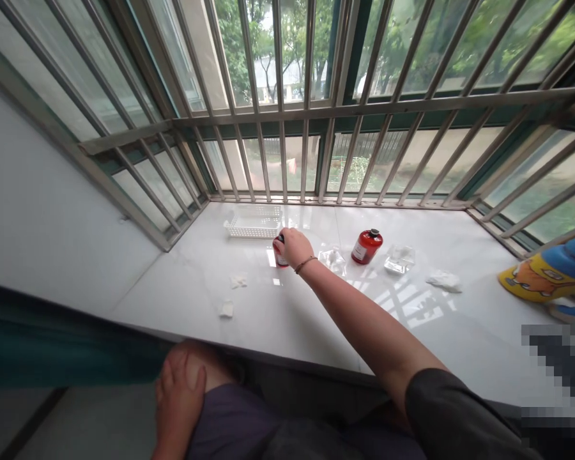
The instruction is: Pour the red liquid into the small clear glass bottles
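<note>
Red bottle [278, 257] was gripped by the right hand [297, 248] beside the white basket [253, 232], apparently being positioned; steady, upright handling seemed called for. The left hand [181, 391] was rested loosely on a knee [216, 365].

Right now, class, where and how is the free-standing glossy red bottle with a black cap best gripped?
Probably by the narrow black cap, from above: the glossy red bottle looks upright, cap on top, and clear, shiny objects flank its wider body.
</note>
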A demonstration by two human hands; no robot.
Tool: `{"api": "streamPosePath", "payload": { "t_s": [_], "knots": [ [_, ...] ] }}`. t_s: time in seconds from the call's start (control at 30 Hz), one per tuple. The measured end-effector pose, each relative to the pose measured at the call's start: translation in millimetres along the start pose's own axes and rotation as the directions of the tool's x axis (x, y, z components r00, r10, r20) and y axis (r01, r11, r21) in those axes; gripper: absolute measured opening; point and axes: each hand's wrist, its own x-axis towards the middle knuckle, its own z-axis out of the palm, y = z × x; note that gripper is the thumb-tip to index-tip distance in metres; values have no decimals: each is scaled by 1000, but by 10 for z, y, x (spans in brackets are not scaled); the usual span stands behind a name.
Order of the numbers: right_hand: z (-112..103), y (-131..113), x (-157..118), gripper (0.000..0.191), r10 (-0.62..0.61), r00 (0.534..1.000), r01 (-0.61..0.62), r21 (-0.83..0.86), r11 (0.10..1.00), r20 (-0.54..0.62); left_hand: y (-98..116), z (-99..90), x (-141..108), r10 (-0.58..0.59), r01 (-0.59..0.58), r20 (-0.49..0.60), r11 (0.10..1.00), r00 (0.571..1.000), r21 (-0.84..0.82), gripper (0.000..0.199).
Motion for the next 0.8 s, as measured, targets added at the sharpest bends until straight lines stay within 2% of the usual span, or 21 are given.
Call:
{"api": "streamPosePath", "payload": {
  "t_s": [0.07,0.17,0.33,0.47,0.57,0.67,0.7,0.8],
  "knots": [
    [-49,1,-42,23,-13,1000,13,-14,1000,19,-40,53,1,26,-26,-25,1000,999,17,71],
    [-178,11,-260,20,-48,998,49,-28,998,31,-78,123,17,27,-26,-39,999,999,32,69],
    [-440,-1,-895,17,-95,995,96,-20,995,25,-113,85,44,22,-29,-108,997,994,-68,62],
    [-523,-21,-1444,13,-112,993,112,3,994,46,-7,-65,-63,108,-152,-195,963,975,-223,51],
    [-473,-44,-1803,13,-125,991,123,34,992,42,383,-234,-242,245,-301,-202,898,948,-321,38],
    [-383,-72,-2078,11,-143,990,143,88,986,-14,1039,-424,-389,401,-452,-209,775,892,-441,31],
    [-355,-82,-2145,10,-142,989,145,98,985,-38,1282,-476,-407,457,-499,-211,723,864,-478,37],
    [-295,-108,-2271,10,-127,987,136,87,987,-97,1957,-556,-345,565,-549,-180,595,805,-586,78]
  ]
}}
